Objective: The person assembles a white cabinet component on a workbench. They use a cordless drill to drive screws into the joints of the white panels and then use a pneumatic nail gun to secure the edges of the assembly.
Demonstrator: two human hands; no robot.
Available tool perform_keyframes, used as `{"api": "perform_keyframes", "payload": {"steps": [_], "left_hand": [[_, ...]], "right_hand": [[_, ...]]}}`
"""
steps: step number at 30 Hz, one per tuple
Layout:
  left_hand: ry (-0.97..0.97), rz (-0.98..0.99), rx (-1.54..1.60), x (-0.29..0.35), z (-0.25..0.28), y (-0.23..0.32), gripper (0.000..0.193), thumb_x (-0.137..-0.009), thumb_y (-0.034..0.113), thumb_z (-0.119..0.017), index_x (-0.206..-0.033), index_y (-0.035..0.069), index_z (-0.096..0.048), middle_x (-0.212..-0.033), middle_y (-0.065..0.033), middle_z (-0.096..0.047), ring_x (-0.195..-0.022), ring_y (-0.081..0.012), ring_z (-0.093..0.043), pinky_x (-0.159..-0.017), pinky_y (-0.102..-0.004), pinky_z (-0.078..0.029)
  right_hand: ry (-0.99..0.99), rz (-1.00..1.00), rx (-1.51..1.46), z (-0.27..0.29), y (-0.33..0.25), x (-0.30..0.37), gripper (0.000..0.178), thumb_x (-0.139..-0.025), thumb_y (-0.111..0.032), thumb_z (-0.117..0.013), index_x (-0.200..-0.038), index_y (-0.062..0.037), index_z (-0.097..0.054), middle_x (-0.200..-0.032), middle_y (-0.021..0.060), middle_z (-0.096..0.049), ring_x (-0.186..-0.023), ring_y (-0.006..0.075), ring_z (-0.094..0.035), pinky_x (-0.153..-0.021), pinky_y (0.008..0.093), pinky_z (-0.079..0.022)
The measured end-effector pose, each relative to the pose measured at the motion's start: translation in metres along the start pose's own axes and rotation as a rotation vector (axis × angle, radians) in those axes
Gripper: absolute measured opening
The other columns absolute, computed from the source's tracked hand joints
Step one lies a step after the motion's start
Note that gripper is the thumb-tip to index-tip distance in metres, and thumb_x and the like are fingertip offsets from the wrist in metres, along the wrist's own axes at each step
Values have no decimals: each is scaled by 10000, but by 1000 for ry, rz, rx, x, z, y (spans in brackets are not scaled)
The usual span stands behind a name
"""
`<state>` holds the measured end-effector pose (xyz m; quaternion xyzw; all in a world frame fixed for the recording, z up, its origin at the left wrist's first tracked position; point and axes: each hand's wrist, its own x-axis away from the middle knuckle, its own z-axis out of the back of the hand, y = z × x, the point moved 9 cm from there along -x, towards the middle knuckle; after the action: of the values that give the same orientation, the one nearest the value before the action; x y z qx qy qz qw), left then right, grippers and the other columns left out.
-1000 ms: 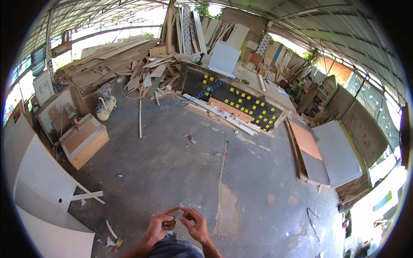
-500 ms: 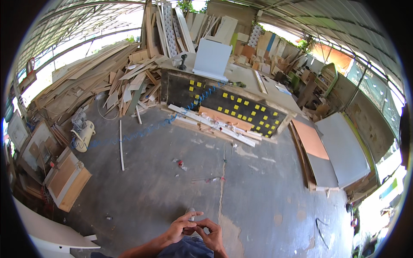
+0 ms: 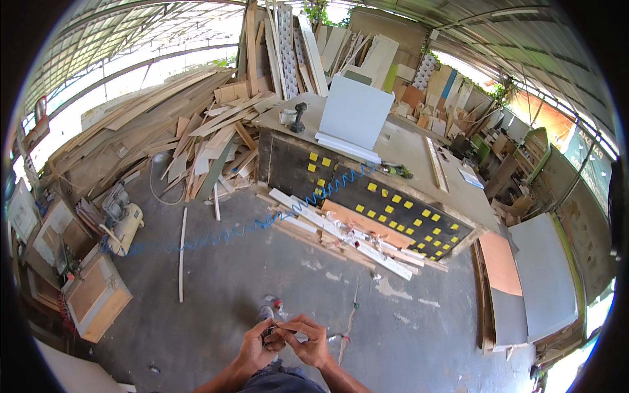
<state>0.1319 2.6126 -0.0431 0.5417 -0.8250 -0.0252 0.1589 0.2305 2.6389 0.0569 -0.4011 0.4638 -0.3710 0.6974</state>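
My left hand (image 3: 257, 347) and my right hand (image 3: 309, 340) meet in front of my body, low in the picture. The left one is closed around something small and dark, too small and too covered to name. Pinched fingers of the right hand touch the same spot at the left hand's fingertips. Beyond them a small red and white item (image 3: 278, 305) lies on the grey floor, close to my foot (image 3: 265, 313). Another small item with a red end (image 3: 345, 338) lies just right of my right hand.
Ahead stands a long workbench (image 3: 419, 157) carrying a white panel (image 3: 357, 111) and a cordless drill (image 3: 299, 118). Wood strips (image 3: 341, 236) lie along its base. A blue coiled hose (image 3: 229, 234) runs from the air compressor (image 3: 128, 226). Scrap wood piles up behind; boards (image 3: 544, 281) lean at right.
The workbench and floor items appear nearer and lower, so I have moved forward. My hands stay together, with the right fingers now more extended across the left fingertips.
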Motion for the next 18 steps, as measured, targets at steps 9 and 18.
{"api": "perform_keyframes", "payload": {"steps": [9,18], "left_hand": [[52,42,-284,-260,-34,125,139,-1022,183,-610,-992,51,-642,-654,77,-405,-553,-51,-347,-513,-233,-256],[25,146,-349,-510,-61,217,124,-990,177,-685,-952,62,-658,-676,70,-449,-544,-36,-352,-500,-228,-242]], "right_hand": [[295,-42,130,69,125,-231,132,-823,39,-794,-946,2,-767,-856,107,-724,-761,177,-660,-676,292,-508],[425,-69,125,136,242,-441,119,-806,47,-799,-915,18,-759,-840,114,-720,-766,181,-657,-673,292,-492]]}}
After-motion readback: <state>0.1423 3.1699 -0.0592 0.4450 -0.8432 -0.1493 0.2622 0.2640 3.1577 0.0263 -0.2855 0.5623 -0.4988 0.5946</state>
